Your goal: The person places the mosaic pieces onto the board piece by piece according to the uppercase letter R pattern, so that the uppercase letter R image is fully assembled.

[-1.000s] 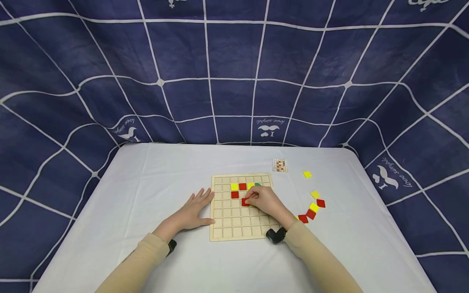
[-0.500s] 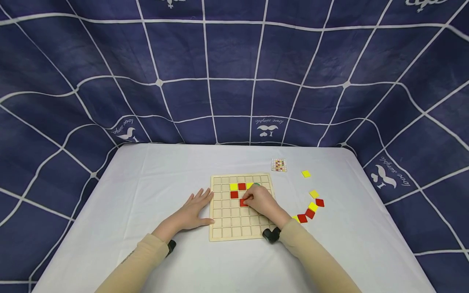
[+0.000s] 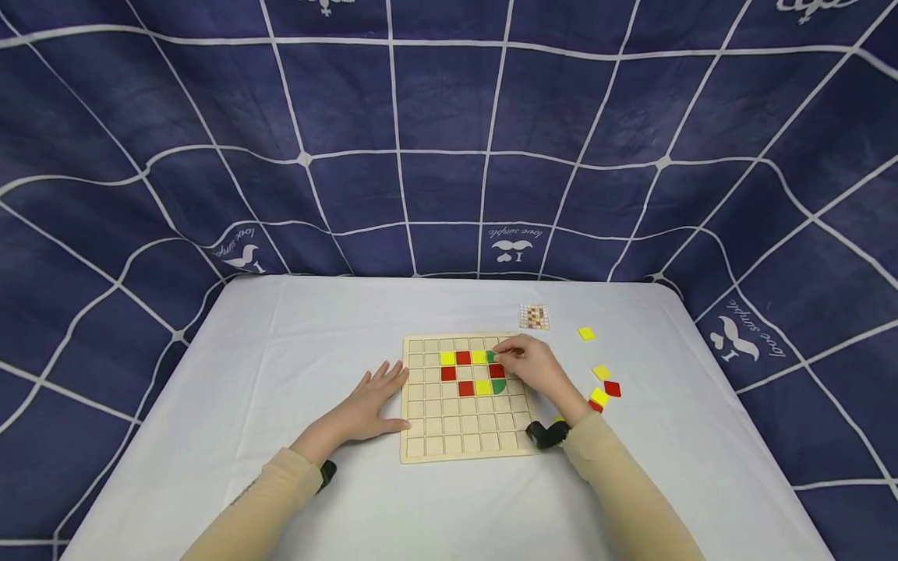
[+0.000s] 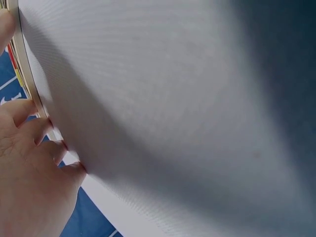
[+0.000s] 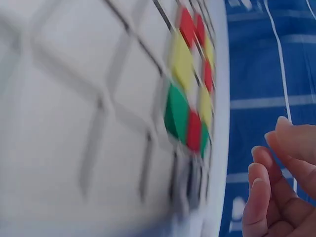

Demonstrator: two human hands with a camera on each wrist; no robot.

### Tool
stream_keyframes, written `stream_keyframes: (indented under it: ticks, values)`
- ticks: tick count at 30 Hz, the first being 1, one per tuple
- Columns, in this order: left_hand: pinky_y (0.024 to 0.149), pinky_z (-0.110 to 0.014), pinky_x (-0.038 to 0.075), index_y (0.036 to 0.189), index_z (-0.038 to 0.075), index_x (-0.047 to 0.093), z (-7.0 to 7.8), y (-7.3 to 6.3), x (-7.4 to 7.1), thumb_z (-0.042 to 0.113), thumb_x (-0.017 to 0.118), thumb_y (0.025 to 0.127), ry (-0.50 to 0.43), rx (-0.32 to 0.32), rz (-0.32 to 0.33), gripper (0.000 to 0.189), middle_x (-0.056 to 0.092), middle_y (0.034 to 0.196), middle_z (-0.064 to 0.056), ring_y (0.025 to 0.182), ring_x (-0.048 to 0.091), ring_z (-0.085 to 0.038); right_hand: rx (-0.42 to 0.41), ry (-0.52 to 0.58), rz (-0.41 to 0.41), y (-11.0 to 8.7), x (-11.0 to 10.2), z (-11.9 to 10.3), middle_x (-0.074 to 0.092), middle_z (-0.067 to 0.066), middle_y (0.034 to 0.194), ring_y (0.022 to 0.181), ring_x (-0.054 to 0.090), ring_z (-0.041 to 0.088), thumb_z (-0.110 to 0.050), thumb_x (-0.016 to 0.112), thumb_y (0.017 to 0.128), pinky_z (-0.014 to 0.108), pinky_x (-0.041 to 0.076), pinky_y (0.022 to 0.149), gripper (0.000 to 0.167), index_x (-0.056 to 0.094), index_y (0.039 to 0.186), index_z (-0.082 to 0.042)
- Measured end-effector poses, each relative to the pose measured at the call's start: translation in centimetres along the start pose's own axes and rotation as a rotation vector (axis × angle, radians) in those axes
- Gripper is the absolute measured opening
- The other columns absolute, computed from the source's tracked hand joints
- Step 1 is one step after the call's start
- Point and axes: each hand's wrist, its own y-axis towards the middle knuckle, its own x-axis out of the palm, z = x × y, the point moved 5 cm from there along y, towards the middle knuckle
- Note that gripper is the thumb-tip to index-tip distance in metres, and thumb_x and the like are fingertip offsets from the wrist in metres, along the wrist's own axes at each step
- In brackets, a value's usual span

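A square wooden grid board (image 3: 442, 425) lies on the table with several red, yellow and green tiles set in its cells. My left hand (image 3: 368, 405) rests beside the board, fingers spread and fingertips at its left edge; the left wrist view shows the same. Over the board's upper right, my right hand (image 3: 535, 368) hovers with nothing between thumb and fingers, which stand apart in the right wrist view. Close to its fingertips are a red tile (image 3: 496, 371) and a partly hidden green piece (image 3: 491, 356). Lower are a red tile (image 3: 466, 388), a yellow tile (image 3: 482, 387) and a rounded green piece (image 3: 499, 386).
To the right of the board lie loose tiles: a yellow one (image 3: 586, 333) at the back, another yellow tile (image 3: 601, 372), a red tile (image 3: 613, 389) and others partly hidden by the right arm. A small patterned card (image 3: 534, 316) lies behind the board. Blue checked cloth (image 3: 449, 187) hangs around the table.
My right hand has let go of the lower red tile, which sits in the grid, and has moved up and right. The yellow and green pieces beside it are uncovered. My left hand stays put.
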Motion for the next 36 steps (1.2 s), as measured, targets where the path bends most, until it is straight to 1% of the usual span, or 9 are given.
stream_keyframes:
  ticks: [4, 7, 10, 13, 19, 26, 28, 32, 36]
  values:
    - [0.124, -0.056, 0.004, 0.156, 0.006, 0.025, 0.1, 0.1, 0.0, 0.044, 0.074, 0.085, -0.006, 0.003, 0.001, 0.095, 0.015, 0.165, -0.012, 0.154, 0.004, -0.035, 0.077, 0.012, 0.092, 0.8, -3.5, 2.5, 0.068, 0.013, 0.116, 0.102, 0.062, 0.028, -0.019, 0.066, 0.094, 0.031, 0.053, 0.076, 0.023, 0.072, 0.113, -0.007]
    - [0.124, -0.056, 0.005, 0.156, 0.007, 0.025, 0.0, 0.0, 0.1, 0.045, 0.074, 0.085, -0.005, 0.009, 0.007, 0.094, 0.015, 0.165, -0.011, 0.154, 0.004, -0.035, 0.147, 0.015, 0.183, 1.2, -5.9, 4.7, 0.068, 0.017, 0.114, 0.097, 0.063, 0.028, -0.019, 0.064, 0.095, 0.027, 0.051, 0.072, 0.026, 0.070, 0.116, -0.003]
    - [0.124, -0.056, 0.005, 0.156, 0.007, 0.025, -0.1, -0.1, 0.1, 0.045, 0.073, 0.085, -0.002, 0.016, 0.007, 0.094, 0.015, 0.165, -0.011, 0.154, 0.005, -0.035, 0.241, 0.005, 0.259, 1.5, -7.5, 7.1, 0.067, 0.019, 0.112, 0.092, 0.061, 0.027, -0.021, 0.062, 0.097, 0.025, 0.049, 0.071, 0.031, 0.067, 0.120, -0.001]
    - [0.124, -0.056, 0.005, 0.156, 0.007, 0.024, 0.0, -0.1, 0.1, 0.045, 0.073, 0.086, -0.004, 0.026, 0.004, 0.094, 0.014, 0.165, -0.011, 0.154, 0.004, -0.035, 0.342, 0.016, 0.306, 1.3, -8.5, 9.2, 0.064, 0.023, 0.118, 0.097, 0.060, 0.031, -0.022, 0.059, 0.097, 0.033, 0.052, 0.079, 0.038, 0.061, 0.127, 0.003]
    - [0.124, -0.057, 0.005, 0.156, 0.006, 0.025, 0.0, -0.1, 0.0, 0.045, 0.073, 0.086, 0.000, 0.032, 0.013, 0.094, 0.015, 0.165, -0.012, 0.153, 0.005, -0.036, 0.507, 0.055, 0.325, 1.3, -9.3, 11.7, 0.056, 0.027, 0.129, 0.109, 0.055, 0.036, -0.023, 0.058, 0.098, 0.045, 0.050, 0.100, 0.050, 0.051, 0.137, 0.007]
    - [0.124, -0.056, 0.005, 0.156, 0.007, 0.024, 0.0, -0.2, 0.1, 0.045, 0.073, 0.086, 0.008, 0.026, 0.009, 0.094, 0.015, 0.165, -0.011, 0.154, 0.005, -0.035, 0.544, 0.009, 0.322, 1.4, -9.2, 12.4, 0.058, 0.027, 0.116, 0.094, 0.054, 0.033, -0.019, 0.062, 0.094, 0.039, 0.054, 0.085, 0.044, 0.056, 0.126, 0.010]
    - [0.124, -0.056, 0.005, 0.156, 0.007, 0.024, 0.1, -0.2, 0.1, 0.046, 0.072, 0.086, 0.013, 0.029, 0.006, 0.094, 0.014, 0.165, -0.012, 0.154, 0.005, -0.035, 0.550, -0.006, 0.331, 1.5, -9.2, 12.3, 0.058, 0.026, 0.113, 0.093, 0.053, 0.033, -0.018, 0.064, 0.094, 0.038, 0.054, 0.084, 0.041, 0.058, 0.124, 0.010]
    - [0.124, -0.056, 0.005, 0.156, 0.006, 0.024, 0.0, -0.1, 0.1, 0.046, 0.072, 0.087, 0.016, 0.030, 0.008, 0.093, 0.014, 0.165, -0.012, 0.154, 0.005, -0.036, 0.554, -0.023, 0.317, 1.7, -9.0, 12.2, 0.058, 0.026, 0.116, 0.097, 0.052, 0.033, -0.017, 0.065, 0.094, 0.043, 0.051, 0.092, 0.041, 0.058, 0.124, 0.009]
    - [0.124, -0.056, 0.005, 0.156, 0.006, 0.024, 0.0, -0.1, 0.0, 0.045, 0.072, 0.087, 0.011, 0.032, 0.007, 0.093, 0.014, 0.165, -0.012, 0.154, 0.004, -0.036, 0.567, -0.038, 0.284, 1.8, -8.8, 12.3, 0.058, 0.026, 0.117, 0.095, 0.052, 0.033, -0.017, 0.066, 0.093, 0.041, 0.052, 0.086, 0.042, 0.057, 0.125, 0.008]
